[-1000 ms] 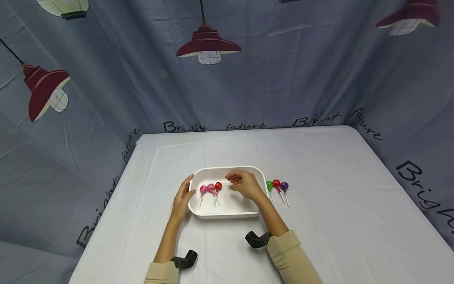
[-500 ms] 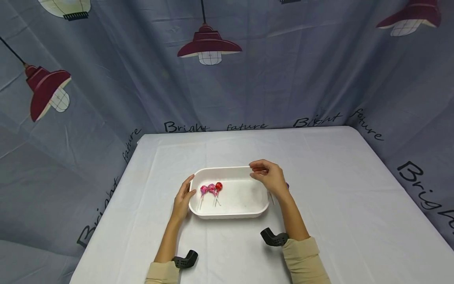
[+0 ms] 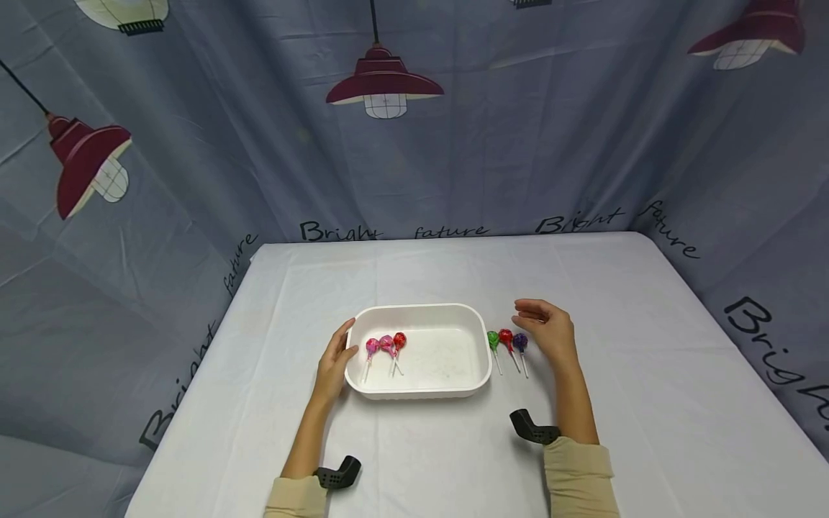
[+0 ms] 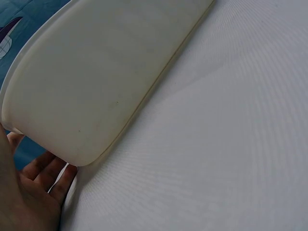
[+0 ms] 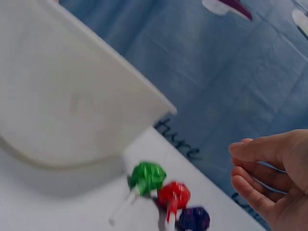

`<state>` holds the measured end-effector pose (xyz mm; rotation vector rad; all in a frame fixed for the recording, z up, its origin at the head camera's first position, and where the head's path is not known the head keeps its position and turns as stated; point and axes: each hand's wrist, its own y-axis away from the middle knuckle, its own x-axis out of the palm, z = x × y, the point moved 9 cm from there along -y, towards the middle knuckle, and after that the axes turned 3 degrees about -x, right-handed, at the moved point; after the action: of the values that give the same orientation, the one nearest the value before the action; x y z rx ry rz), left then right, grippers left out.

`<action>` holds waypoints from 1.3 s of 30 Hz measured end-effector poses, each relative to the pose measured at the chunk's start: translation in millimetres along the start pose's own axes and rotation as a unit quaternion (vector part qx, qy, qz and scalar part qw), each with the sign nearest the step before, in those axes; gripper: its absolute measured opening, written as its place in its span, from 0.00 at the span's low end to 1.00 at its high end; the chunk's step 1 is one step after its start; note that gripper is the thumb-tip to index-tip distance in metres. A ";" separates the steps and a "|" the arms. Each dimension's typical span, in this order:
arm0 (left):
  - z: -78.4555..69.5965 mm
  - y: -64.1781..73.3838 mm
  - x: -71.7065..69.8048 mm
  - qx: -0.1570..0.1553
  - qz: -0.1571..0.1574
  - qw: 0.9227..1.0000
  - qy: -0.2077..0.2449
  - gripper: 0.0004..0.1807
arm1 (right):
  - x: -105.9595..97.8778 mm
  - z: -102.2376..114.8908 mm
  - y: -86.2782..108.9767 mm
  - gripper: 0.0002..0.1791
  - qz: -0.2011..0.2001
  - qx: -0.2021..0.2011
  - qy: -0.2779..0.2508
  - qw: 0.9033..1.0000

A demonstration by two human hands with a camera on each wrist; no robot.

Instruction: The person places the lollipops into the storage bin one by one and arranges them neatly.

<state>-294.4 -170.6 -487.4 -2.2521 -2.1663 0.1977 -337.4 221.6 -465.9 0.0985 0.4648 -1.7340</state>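
My left hand (image 3: 332, 363) holds the left end of a white tray (image 3: 421, 393), thumb at the rim and fingers along the outer wall. In the left wrist view those fingers (image 4: 48, 175) lie against the tray's outer end wall (image 4: 91, 86). Inside the tray, towards its left, lie two pink lollipops (image 3: 386, 344) and a red lollipop (image 3: 399, 340). My right hand (image 3: 549, 332), loosely curled and holding nothing, hovers right of a green lollipop (image 5: 147, 177), a red-wrapped lollipop (image 5: 174, 196) and a purple lollipop (image 5: 194, 219) lying outside the tray.
A white cloth covers the table (image 3: 427, 277). Behind it hangs a grey-blue curtain (image 3: 518, 144) printed with red lamps and lettering. Each wrist wears a black camera mount (image 3: 534, 427). The loose lollipops lie close to the tray's right wall.
My right hand has moved right, from above the tray's inside, past its right rim, to beyond the purple lollipop. The left hand, tray and lollipops have stayed in place.
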 end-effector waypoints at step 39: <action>27.8 -10.0 -6.0 0.018 -0.014 1.000 0.006 0.26 | 5.8 -43.1 22.9 0.24 0.104 0.119 0.111 0.981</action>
<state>-307.2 -178.4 -513.5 -2.1979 -2.1684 0.2195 -324.9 228.5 -512.9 0.4998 0.3929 -1.5725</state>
